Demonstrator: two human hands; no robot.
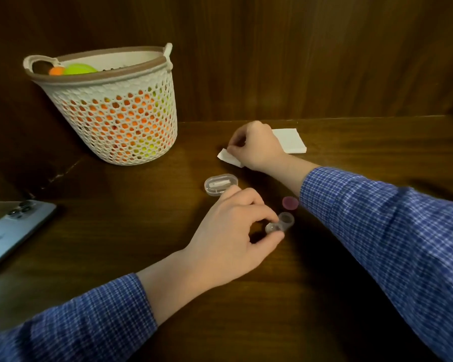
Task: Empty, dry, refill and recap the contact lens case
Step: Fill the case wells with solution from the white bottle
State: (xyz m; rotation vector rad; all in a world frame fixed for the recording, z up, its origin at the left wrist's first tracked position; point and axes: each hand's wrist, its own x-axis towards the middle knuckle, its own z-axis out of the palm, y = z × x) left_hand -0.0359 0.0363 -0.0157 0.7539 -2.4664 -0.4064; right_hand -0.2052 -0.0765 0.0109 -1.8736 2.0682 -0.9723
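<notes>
A clear contact lens case (281, 223) with two round wells lies on the dark wooden table (246, 296). My left hand (230, 231) pinches its nearer well between thumb and fingers. The far well stands uncapped. A purple cap (290, 203) lies on the table just behind the case. My right hand (256, 147) reaches further back and pinches a white tissue (228, 157) at its edge. A stack of folded white tissues (290, 141) lies behind that hand.
A small clear oval box (220, 184) with a white insert sits left of the case. A white perforated basket (110, 108) holding orange and green things stands at the back left. A blue phone (8, 231) lies face down at the left edge. Wooden walls close the back.
</notes>
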